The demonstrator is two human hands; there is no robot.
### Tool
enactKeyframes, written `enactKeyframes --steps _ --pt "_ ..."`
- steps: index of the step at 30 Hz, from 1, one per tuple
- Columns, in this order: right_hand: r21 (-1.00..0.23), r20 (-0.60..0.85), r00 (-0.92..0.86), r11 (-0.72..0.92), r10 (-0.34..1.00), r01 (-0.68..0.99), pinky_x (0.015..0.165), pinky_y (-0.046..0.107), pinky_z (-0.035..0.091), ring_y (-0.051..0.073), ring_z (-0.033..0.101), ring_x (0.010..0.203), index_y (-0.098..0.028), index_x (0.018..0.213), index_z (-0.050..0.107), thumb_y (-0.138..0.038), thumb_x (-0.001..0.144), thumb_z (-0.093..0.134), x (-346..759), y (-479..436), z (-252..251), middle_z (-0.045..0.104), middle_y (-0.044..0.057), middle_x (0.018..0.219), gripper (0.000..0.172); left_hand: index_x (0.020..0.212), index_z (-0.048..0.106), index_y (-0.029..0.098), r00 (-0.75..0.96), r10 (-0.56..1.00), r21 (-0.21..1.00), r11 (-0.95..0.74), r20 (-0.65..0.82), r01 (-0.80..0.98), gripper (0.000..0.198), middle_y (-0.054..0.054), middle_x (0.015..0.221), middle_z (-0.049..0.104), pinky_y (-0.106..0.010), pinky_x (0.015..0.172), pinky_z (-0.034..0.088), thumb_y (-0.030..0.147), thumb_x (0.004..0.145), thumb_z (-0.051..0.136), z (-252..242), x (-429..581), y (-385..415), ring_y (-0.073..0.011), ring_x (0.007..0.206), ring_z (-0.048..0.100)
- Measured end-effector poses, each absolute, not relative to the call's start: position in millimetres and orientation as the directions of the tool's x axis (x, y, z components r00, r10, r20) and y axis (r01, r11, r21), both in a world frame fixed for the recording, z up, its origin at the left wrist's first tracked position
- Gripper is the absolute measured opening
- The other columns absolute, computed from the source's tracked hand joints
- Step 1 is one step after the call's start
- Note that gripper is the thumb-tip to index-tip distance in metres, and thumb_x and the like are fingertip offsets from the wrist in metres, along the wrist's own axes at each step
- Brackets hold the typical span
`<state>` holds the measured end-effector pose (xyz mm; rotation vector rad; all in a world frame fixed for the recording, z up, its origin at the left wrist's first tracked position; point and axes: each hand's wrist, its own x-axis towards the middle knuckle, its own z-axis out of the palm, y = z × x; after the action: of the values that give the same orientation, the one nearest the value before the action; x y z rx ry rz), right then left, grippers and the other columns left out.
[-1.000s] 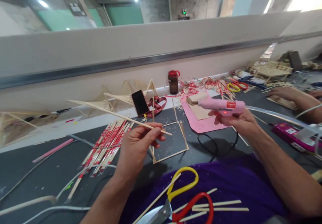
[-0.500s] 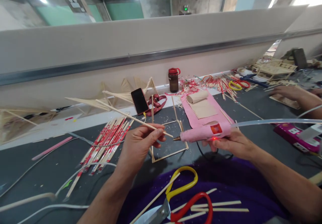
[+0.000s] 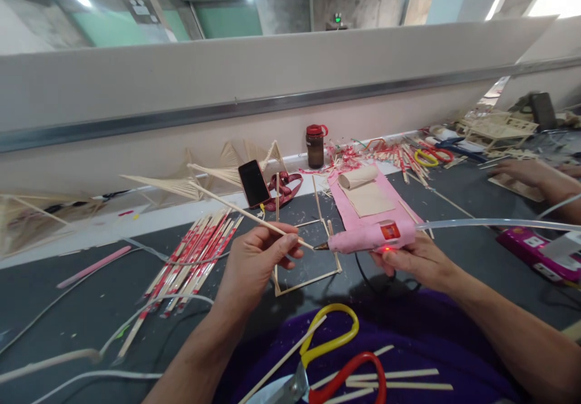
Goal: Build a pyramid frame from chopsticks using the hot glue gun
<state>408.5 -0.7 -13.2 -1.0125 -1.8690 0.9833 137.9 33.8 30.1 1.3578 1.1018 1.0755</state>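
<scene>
A thin wooden stick (image 3: 236,209) is pinched between the thumb and fingers of my left hand (image 3: 256,261), slanting up to the left. My right hand (image 3: 420,258) is wrapped round a pink hot glue gun (image 3: 363,238) with a small red light lit. The gun's metal nozzle is at the stick's lower right end, seemingly touching it. Behind and below my left hand, a frame of wooden sticks (image 3: 308,281) stands on the dark table, partly hidden by the fingers. Scissors (image 3: 333,346) with yellow and red handles lie on my lap among loose sticks.
Packaged chopsticks (image 3: 190,258) lie at left, near white cables. A phone (image 3: 253,183), a brown bottle (image 3: 315,146) and a pink sheet (image 3: 340,201) are at the back. Another person's hand (image 3: 521,174) is at right, near a purple box (image 3: 538,255). Stick models line the partition.
The view has shifted slightly. Both hands keep their holds, and the glue gun's nozzle stays at the end of the stick with almost no movement.
</scene>
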Motion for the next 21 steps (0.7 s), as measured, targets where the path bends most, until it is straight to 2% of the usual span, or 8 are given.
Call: enactKeyframes --steps 21 --pt "-0.851 0.262 -0.36 0.391 0.895 0.352 0.055 0.025 0.035 0.012 0.047 0.059 -0.016 0.062 0.054 -0.046 0.088 0.046 410.5 2.2 -21.4 0.051 0.002 0.061 0.041 0.083 0.064 0.013 0.119 0.993 1.0 0.026 -0.025 -0.003 0.027 -0.004 0.069 0.069 -0.021 0.047 0.049 0.033 0.067 0.074 32.0 138.2 35.3 -0.0142 0.058 0.065"
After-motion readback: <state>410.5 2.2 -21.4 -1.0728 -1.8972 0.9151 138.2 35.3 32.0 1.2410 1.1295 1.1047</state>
